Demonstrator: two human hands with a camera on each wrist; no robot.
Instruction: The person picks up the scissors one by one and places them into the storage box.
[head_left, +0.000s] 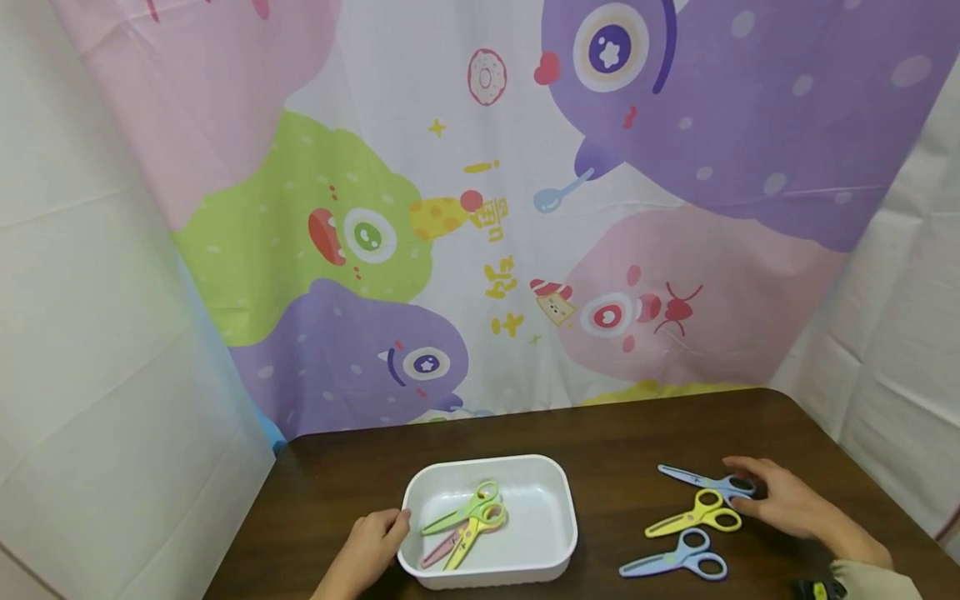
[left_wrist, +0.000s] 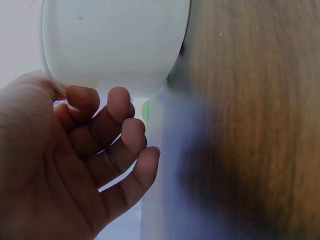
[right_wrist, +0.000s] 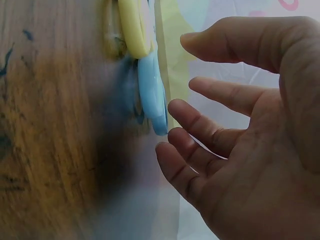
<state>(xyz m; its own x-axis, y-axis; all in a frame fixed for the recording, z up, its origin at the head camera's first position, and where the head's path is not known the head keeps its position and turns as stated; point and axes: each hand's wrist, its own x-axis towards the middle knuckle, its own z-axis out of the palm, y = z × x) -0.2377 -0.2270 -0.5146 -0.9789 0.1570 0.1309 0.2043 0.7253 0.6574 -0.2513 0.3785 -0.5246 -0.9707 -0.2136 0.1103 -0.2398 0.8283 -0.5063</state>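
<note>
A white plastic tray (head_left: 536, 521) stands on the table, and my left hand (head_left: 367, 550) grips its left rim with thumb and forefinger. The other left fingers (left_wrist: 133, 135) curl loosely below the tray wall in the left wrist view. Inside the tray lie green scissors (head_left: 453, 517), yellow scissors (head_left: 462, 547) and pink scissors (head_left: 441, 550), partly overlapping. To the right, my right hand (head_left: 787, 500) is spread at the handles of the far blue scissors (head_left: 693, 478). Its thumb and fingers stand apart beside the blue handle (right_wrist: 151, 90) in the right wrist view.
Loose yellow scissors (head_left: 678, 522) lie just in front of the far blue pair, with near blue scissors (head_left: 660, 566) closer to the front. A dark object (head_left: 817, 590) shows by the right sleeve. Behind the brown table (head_left: 600, 429) hangs a cartoon-print cloth (head_left: 510, 367).
</note>
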